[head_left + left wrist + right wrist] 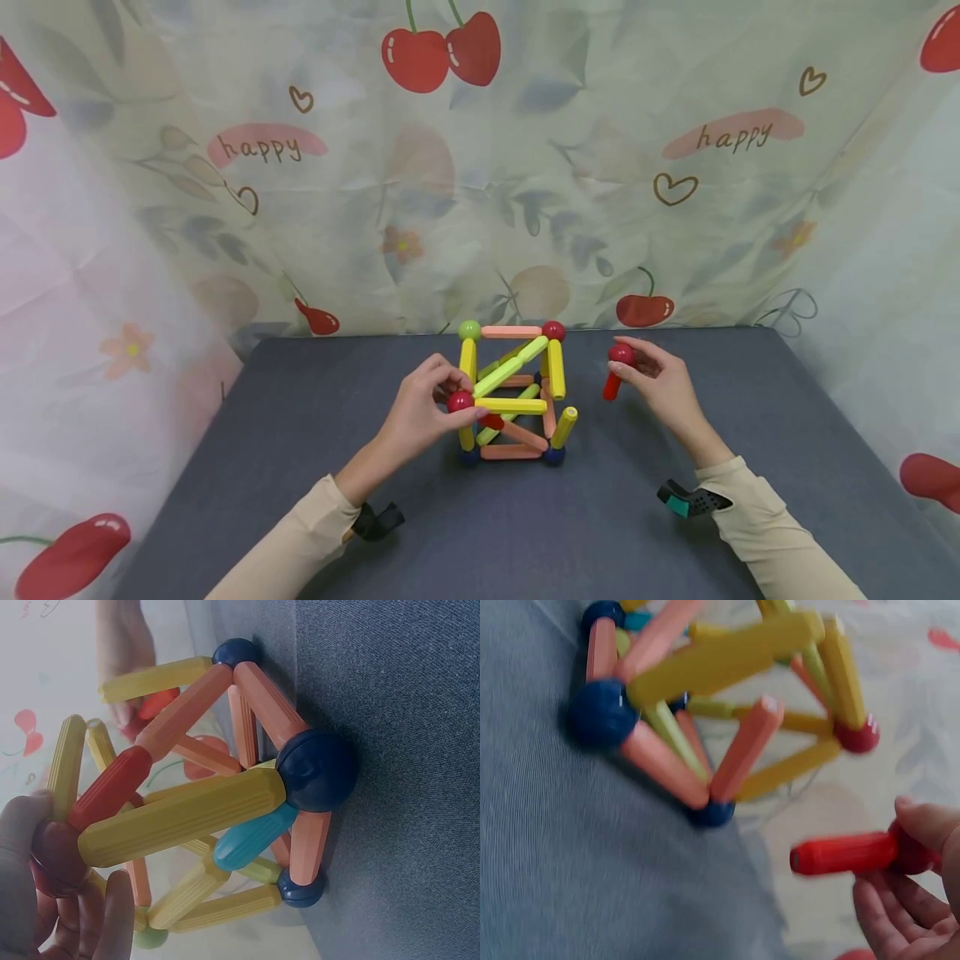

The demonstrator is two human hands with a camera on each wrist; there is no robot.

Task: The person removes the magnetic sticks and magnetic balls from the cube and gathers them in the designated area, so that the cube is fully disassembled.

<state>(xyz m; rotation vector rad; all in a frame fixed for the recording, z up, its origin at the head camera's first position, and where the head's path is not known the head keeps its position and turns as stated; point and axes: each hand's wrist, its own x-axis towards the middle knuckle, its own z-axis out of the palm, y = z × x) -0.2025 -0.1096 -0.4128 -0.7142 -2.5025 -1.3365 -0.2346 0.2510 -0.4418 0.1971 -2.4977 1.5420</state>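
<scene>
A box-like frame of toy rods and balls stands on the table, with dark blue balls [319, 771] at its lower corners and mostly yellow, green and salmon rods. My left hand [423, 408] pinches a red ball [461, 402] at the frame's upper front-left corner. From that ball run a yellow rod [517, 407] and a red rod [112, 787]. To the frame's right, my right hand [667, 383] holds another red ball [621, 354] between thumb and fingers. A short red rod [844, 855] sticks out of it, apart from the frame, pointing down in the head view.
At the front right, a yellow rod [564, 427] leans up from a blue ball, its top end free. A green ball [469, 331] and a red ball [553, 331] form the back upper corners. A patterned cloth [480, 208] hangs behind the dark table [300, 383].
</scene>
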